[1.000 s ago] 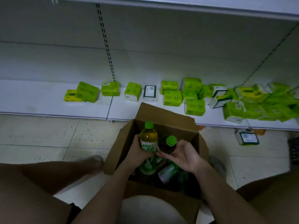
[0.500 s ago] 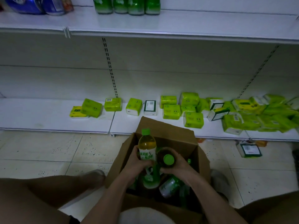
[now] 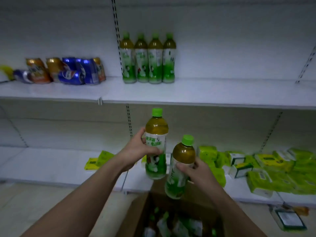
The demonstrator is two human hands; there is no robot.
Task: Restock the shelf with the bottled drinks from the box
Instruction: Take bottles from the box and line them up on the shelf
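1. Two bottles are up, clear of the box [image 3: 136, 211] where more lie loose.
2. My right hand [image 3: 196, 170] wraps the lower bottle [image 3: 181, 168]; my left hand [image 3: 138, 149] grips the upright bottle [image 3: 156, 146] round its label.
3. I'd lift both level past the shelf [image 3: 188, 94] lip, then set them upright just beside the standing row [image 3: 147, 59].

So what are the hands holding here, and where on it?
Each holds one green-capped bottle by its labelled middle: the left hand wraps the upright bottle, the right hand the tilted bottle above the box.
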